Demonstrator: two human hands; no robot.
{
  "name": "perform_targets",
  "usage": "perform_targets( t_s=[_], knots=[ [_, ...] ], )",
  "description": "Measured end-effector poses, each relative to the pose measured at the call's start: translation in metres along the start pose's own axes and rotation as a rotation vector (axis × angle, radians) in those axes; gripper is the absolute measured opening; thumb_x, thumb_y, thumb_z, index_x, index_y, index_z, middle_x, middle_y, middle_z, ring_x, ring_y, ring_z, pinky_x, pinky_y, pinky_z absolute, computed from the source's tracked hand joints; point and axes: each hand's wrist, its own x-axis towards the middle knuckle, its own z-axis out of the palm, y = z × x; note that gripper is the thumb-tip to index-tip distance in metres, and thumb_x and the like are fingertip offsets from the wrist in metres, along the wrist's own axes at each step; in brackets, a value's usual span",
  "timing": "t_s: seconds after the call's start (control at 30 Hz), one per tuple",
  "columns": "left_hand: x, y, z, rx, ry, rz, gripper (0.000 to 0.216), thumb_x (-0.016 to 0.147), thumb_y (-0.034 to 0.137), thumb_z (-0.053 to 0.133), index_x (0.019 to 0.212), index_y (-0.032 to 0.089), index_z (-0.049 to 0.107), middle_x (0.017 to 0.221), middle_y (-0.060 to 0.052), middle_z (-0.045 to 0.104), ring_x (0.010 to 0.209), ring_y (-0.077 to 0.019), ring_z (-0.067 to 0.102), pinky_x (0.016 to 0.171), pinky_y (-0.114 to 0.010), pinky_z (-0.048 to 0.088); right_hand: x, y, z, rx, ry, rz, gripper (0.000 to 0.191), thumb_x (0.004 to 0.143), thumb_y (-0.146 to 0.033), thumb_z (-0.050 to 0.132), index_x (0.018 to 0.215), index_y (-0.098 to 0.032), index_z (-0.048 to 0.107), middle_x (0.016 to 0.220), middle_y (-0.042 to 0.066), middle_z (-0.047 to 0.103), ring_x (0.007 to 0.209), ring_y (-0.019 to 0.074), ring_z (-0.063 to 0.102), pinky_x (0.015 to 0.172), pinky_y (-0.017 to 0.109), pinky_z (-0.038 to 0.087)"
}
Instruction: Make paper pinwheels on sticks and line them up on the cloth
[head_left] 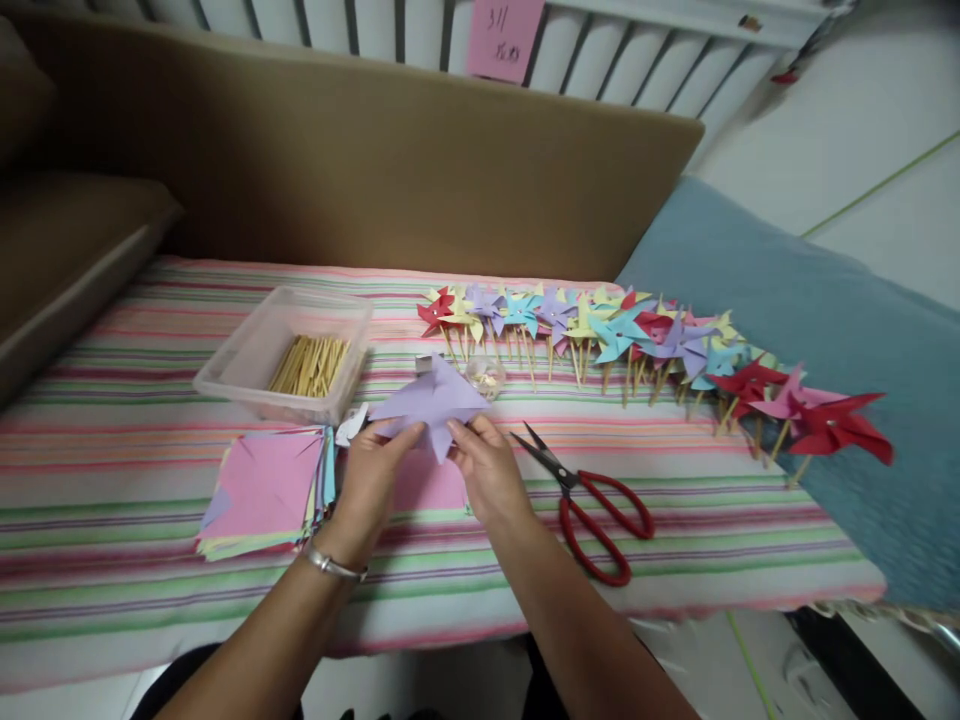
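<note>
Between my two hands is a lavender paper pinwheel [431, 400], its blades folded in, raised a little above the cloth. My left hand [373, 462] pinches its lower left side with thumb and fingers. On the lower right side, my right hand [484, 462] grips it the same way. Under it lies pink paper [429, 487], partly hidden by my hands. To the left rests a stack of cut coloured paper squares [266, 485], pink on top. Red-handled scissors [570, 480] lie open to the right of my right hand.
A clear plastic box [247, 345] of wooden sticks [309, 366] stands behind the stack. Beyond my hands sits a small round container [486, 377]. Finished pinwheels [555, 312] on sticks line the back and right. A brown board [390, 165] rises behind the striped cloth [112, 500].
</note>
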Motion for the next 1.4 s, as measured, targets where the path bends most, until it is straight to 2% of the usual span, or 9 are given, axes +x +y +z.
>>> perform_targets(
  t_s=[0.17,0.33,0.5,0.6,0.73,0.83,0.93,1.1,1.4],
  knots=[
    [0.008,0.020,-0.021,0.485,0.043,0.409,0.008,0.073,0.023,0.066,0.079,0.023,0.072,0.082,-0.003,0.067,0.081,-0.0199,0.058,0.080,-0.033,0.042,0.002,-0.032,-0.013,-0.454,0.191,-0.430,0.038,0.075,-0.027,0.066,0.112,-0.023,0.057,0.120,0.008,0.061,0.112,0.0218,0.055,0.095,0.041,0.043],
    [0.005,0.025,-0.022,0.567,-0.039,0.487,0.029,0.063,0.009,0.069,0.083,0.029,0.074,0.097,-0.006,0.067,0.101,-0.0275,0.054,0.099,-0.039,0.033,-0.014,-0.047,-0.007,-1.090,-0.162,-0.826,0.043,0.075,-0.017,0.064,0.117,-0.024,0.058,0.129,0.009,0.055,0.127,0.0250,0.042,0.110,0.046,0.029],
    [0.000,0.019,-0.012,0.685,-0.199,0.535,0.033,0.068,0.010,0.065,0.091,0.032,0.073,0.107,-0.006,0.066,0.107,-0.0298,0.051,0.103,-0.044,0.028,-0.009,-0.037,-0.010,-1.208,-0.169,-0.910,0.016,0.078,-0.017,0.063,0.091,-0.026,0.067,0.099,0.004,0.068,0.114,0.0244,0.053,0.105,0.047,0.032],
    [-0.010,0.019,-0.004,0.622,-0.140,0.545,0.034,0.068,0.014,0.071,0.097,0.033,0.071,0.117,-0.004,0.063,0.117,-0.0280,0.046,0.107,-0.041,0.025,-0.001,-0.039,-0.017,-1.129,-0.086,-0.922,0.011,0.080,-0.015,0.062,0.078,-0.025,0.067,0.082,0.002,0.068,0.095,0.0217,0.060,0.097,0.042,0.040],
    [-0.026,0.013,0.004,0.416,-0.018,0.353,0.020,0.072,0.026,0.071,0.092,0.028,0.071,0.104,-0.004,0.066,0.108,-0.0233,0.053,0.101,-0.034,0.035,0.003,-0.047,-0.023,-1.002,0.107,-1.057,0.015,0.078,-0.010,0.059,0.081,-0.022,0.067,0.090,0.007,0.067,0.097,0.0222,0.059,0.091,0.040,0.046],
    [-0.030,0.009,0.009,0.070,-0.163,-0.093,0.029,0.078,0.044,0.063,0.083,0.017,0.071,0.083,-0.009,0.068,0.083,-0.0218,0.062,0.079,-0.033,0.049,0.000,-0.048,-0.023,-0.968,0.109,-1.146,0.022,0.075,-0.006,0.056,0.081,-0.024,0.067,0.096,0.005,0.067,0.102,0.0220,0.057,0.094,0.041,0.045],
    [-0.027,0.014,0.013,-0.343,-0.313,-0.410,0.044,0.077,0.052,0.061,0.096,0.012,0.069,0.089,-0.013,0.070,0.084,-0.0249,0.065,0.075,-0.037,0.053,-0.004,-0.043,-0.020,-1.013,0.003,-1.136,0.032,0.072,-0.003,0.050,0.081,-0.027,0.068,0.102,0.002,0.067,0.109,0.0219,0.055,0.095,0.042,0.045],
    [-0.016,0.028,0.009,-0.549,-0.181,-0.394,0.023,0.085,0.025,0.058,0.105,0.016,0.065,0.103,-0.008,0.071,0.093,-0.0193,0.066,0.081,-0.033,0.055,-0.005,-0.030,-0.016,-1.038,-0.184,-1.111,0.035,0.074,-0.002,0.048,0.082,-0.028,0.069,0.110,0.002,0.066,0.114,0.0216,0.051,0.098,0.043,0.043],
    [0.000,0.025,-0.005,-0.551,-0.005,-0.396,0.037,0.083,0.006,0.051,0.117,0.015,0.060,0.103,-0.009,0.072,0.088,-0.0169,0.068,0.073,-0.026,0.057,-0.004,-0.018,-0.012,-1.186,-0.333,-1.016,0.034,0.075,-0.002,0.045,0.080,-0.025,0.069,0.115,0.003,0.065,0.125,0.0229,0.044,0.103,0.048,0.036]
  ],
)
